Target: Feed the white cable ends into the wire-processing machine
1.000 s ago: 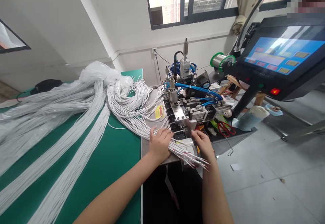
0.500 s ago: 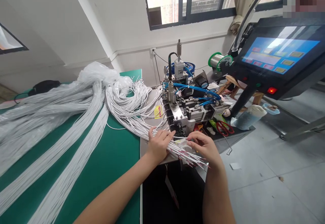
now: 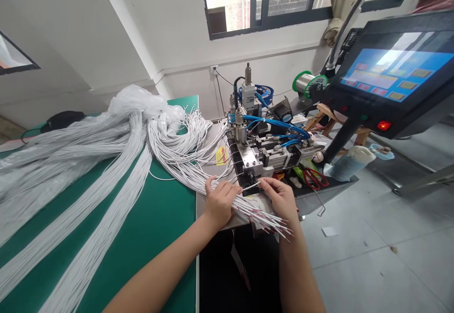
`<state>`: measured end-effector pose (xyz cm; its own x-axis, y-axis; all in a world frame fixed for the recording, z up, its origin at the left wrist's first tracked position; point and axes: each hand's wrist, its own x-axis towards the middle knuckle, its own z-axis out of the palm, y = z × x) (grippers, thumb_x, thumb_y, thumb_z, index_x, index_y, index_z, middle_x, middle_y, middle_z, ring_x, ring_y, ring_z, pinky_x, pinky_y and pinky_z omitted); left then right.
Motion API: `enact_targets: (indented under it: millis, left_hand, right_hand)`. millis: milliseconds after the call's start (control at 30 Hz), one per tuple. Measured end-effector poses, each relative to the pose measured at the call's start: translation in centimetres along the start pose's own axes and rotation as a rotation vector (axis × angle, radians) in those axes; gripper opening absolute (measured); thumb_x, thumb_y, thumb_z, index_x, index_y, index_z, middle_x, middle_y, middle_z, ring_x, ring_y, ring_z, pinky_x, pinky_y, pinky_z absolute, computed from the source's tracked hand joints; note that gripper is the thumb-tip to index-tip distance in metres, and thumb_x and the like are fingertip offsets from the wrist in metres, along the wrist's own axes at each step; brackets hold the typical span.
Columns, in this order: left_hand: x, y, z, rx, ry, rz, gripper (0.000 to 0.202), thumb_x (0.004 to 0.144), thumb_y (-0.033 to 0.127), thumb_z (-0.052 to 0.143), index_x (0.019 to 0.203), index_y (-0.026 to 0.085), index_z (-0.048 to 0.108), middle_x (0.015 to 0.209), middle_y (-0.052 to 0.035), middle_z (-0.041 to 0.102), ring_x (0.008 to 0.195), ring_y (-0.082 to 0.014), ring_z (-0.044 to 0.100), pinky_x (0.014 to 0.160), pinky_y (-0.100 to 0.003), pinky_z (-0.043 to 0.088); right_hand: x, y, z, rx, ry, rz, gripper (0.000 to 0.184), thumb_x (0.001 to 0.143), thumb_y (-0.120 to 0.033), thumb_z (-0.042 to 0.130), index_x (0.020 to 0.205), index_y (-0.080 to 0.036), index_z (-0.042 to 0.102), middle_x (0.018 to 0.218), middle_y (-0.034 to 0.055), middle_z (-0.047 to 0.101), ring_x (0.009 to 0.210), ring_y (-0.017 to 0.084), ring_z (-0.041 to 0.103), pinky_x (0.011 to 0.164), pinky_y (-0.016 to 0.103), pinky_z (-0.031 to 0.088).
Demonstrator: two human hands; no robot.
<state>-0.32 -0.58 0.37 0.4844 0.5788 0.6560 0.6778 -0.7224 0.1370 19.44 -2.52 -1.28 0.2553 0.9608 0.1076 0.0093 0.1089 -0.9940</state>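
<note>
Right hand [image 3: 280, 197] nearer machine [image 3: 258, 154] — wires [image 3: 248, 211] between

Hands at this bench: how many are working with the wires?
2. The left hand lies flat on the fanned white wires; the right hand pinches one wire by the machine front. Others could be hidden behind the screen.
</note>
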Motion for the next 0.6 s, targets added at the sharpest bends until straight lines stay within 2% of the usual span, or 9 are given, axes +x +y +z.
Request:
enact_targets:
  millis: [233,400,533,600]
  left_hand:
    - [0.1,-0.1,0.2,0.006,0.0,0.03,0.02,0.091,0.02,0.045,0.086,0.022,0.064,0.076,0.0008,0.066,0.08,-0.0161,0.061,0.101,-0.043,0.023]
    - [0.0,-0.1,0.4,0.005,-0.029,0.017,0.021,0.087,0.014,0.045,0.088,0.023,0.064,0.077,0.0011,0.066,0.081,-0.0161,0.06,0.102,-0.043,0.023]
    - [0.0,-0.1,0.5,0.041,-0.064,0.007,0.03,0.085,0.011,0.044,0.098,0.026,0.066,0.076,0.0007,0.063,0.081,-0.0161,0.058,0.102,-0.042,0.023]
    - [0.0,-0.1,0.5,0.062,-0.074,0.012,0.031,0.086,0.011,0.045,0.101,0.027,0.067,0.076,0.0004,0.062,0.081,-0.0165,0.058,0.102,-0.043,0.023]
  right_hand:
    - [-0.3,-1.1,-0.2,-0.022,-0.093,-0.004,0.03,0.086,-0.045,0.061,0.094,-0.018,0.074,0.081,0.0052,0.072,0.081,0.021,0.065,0.077,0.031,0.048]
    - [-0.1,-1.3,-0.8,-0.032,-0.19,0.044,0.03,0.084,-0.044,0.062,0.092,-0.017,0.073,0.079,0.0051,0.07,0.078,0.02,0.063,0.072,0.029,0.047]
    - [0.4,-0.5,-1.6,-0.163,-0.12,0.025,0.03,0.08,-0.043,0.065,0.091,-0.016,0.072,0.087,0.0081,0.072,0.079,0.021,0.063,0.069,0.029,0.047]
    - [0.6,0.1,-1.9,-0.271,-0.08,-0.016,0.028,0.08,-0.043,0.065,0.087,-0.017,0.072,0.085,0.0077,0.072,0.076,0.021,0.063,0.067,0.03,0.046]
